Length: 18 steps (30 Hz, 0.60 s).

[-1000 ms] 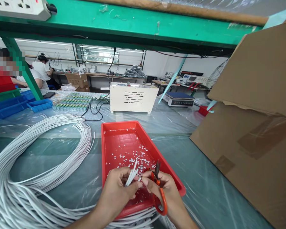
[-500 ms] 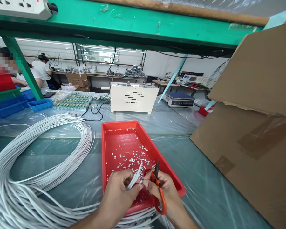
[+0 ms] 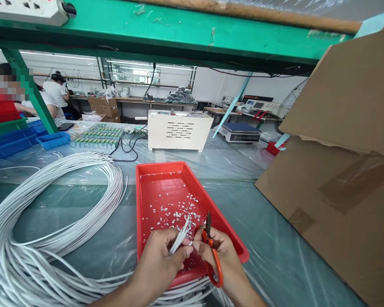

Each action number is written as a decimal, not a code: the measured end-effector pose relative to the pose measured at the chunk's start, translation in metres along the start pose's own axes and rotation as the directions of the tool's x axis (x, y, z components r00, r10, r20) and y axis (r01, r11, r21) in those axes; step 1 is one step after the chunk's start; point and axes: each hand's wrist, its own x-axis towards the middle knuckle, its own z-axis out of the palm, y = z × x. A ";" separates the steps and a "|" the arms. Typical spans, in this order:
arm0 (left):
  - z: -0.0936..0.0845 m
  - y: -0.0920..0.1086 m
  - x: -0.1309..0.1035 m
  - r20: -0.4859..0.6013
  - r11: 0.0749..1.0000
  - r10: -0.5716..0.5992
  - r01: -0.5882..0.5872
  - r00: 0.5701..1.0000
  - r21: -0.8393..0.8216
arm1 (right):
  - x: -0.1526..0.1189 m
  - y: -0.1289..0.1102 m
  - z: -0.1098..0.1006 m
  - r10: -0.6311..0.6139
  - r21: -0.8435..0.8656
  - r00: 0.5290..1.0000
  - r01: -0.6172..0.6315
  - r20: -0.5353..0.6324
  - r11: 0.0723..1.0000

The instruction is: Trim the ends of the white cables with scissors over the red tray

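My left hand (image 3: 161, 258) is closed around a small bunch of white cables (image 3: 181, 237), their ends pointing up over the red tray (image 3: 140, 204). Orange-handled scissors (image 3: 216, 268) are held in my right hand (image 3: 222, 251), blades upward. The thumb and fingertips of that hand also pinch near a cable end beside my left thumb; what exactly lies in the pinch is too small to make out. Little silvery-white scraps (image 3: 176, 213) lie scattered on the tray floor. A large coil of white cable (image 3: 6, 221) spreads on the left and runs beneath my forearms.
A big cardboard box (image 3: 339, 204) stands at the right. Behind the tray are a cream-coloured machine (image 3: 179, 132), a scale (image 3: 240, 133) and green circuit boards (image 3: 97, 136). Blue bins (image 3: 53, 140) sit at left, under a green shelf beam (image 3: 192, 32). Two people work farther back.
The scissors' blades have tilted slightly to the left, and the cable ends in my left hand have shifted a little. Otherwise both hands stay in nearly the same place.
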 end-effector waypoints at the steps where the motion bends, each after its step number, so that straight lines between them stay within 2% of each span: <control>1: 0.000 0.000 0.000 -0.003 1.000 0.001 -0.001 1.000 0.001 | 0.000 0.000 0.000 0.012 0.004 1.000 -0.012 -0.003 1.000; 6: 0.000 0.005 -0.001 0.010 1.000 0.009 -0.008 1.000 -0.022 | 0.001 0.002 -0.002 0.031 0.028 0.999 -0.031 -0.013 0.999; 11: -0.003 0.015 0.001 0.049 0.996 -0.028 0.032 0.998 -0.088 | 0.002 -0.001 -0.003 0.037 0.060 0.999 -0.037 0.001 0.998; 18: -0.006 0.020 0.002 0.004 0.995 0.004 -0.003 1.000 -0.099 | 0.000 -0.004 -0.003 0.001 -0.014 1.000 -0.001 0.008 1.000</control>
